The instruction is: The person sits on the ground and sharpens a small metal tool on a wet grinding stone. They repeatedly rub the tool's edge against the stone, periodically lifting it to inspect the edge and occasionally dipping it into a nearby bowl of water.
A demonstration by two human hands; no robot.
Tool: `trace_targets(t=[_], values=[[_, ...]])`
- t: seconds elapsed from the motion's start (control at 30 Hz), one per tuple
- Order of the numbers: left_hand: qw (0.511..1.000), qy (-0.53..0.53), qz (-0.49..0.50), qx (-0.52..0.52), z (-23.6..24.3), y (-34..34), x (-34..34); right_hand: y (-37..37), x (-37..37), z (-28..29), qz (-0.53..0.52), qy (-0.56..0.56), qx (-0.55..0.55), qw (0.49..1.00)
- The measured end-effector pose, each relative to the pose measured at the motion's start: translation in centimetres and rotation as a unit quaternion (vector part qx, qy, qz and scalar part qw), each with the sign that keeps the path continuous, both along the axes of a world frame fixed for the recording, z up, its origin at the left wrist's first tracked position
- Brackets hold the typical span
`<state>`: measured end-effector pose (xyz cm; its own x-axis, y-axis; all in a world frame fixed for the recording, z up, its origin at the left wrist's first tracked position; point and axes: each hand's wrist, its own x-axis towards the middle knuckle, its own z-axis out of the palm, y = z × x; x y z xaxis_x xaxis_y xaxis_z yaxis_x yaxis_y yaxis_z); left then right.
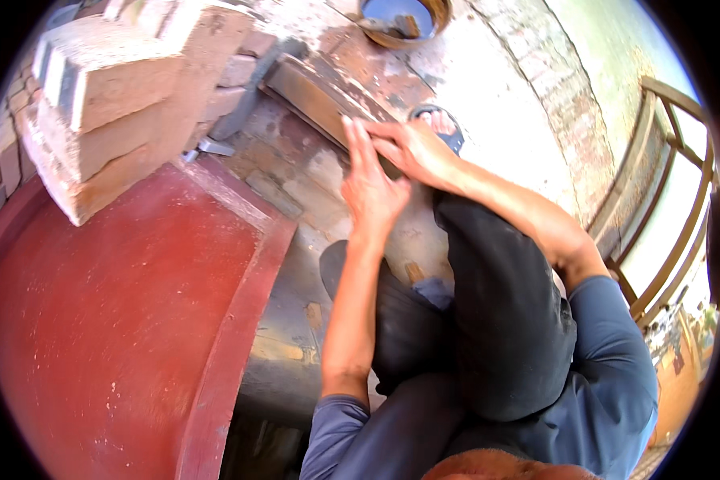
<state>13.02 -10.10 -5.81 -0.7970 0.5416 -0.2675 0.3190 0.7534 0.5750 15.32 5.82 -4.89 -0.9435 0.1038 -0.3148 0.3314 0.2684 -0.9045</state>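
My left hand (pixel 370 192) reaches up over the brick floor, its fingers pressed together and pointing away from me. From the right, my right hand (pixel 420 152) comes across, and its fingers meet the left fingertips. Both hands look closed in a pinch. A tiny dark speck shows at the fingertips, but what they hold, if anything, is too small to name. Just beyond and beneath them lies a long brown wooden block (pixel 304 98) on the floor. Part of it is hidden behind the hands.
A large red panel (pixel 128 304) fills the left side. Pale thick blocks (pixel 128 88) are stacked at the upper left. At the top stands a round tub (pixel 438 18) of bluish liquid with a brush (pixel 396 26) on it. A wooden frame (pixel 632 168) stands right. My sandalled foot (pixel 442 124) is near the block.
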Motion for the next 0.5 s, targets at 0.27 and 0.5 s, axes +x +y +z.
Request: trace_targets(t=[0.27, 0.5], values=[[0.997, -0.067, -0.017, -0.017, 1.6, -0.1, 1.5, 0.1, 2.3, -0.3, 0.013, 0.012, 0.047, 0.999], [0.997, -0.074, 0.002, -0.034, 1.6, 0.1, -1.0, 0.4, -0.1, 0.5, 0.034, -0.036, 0.031, 0.998]])
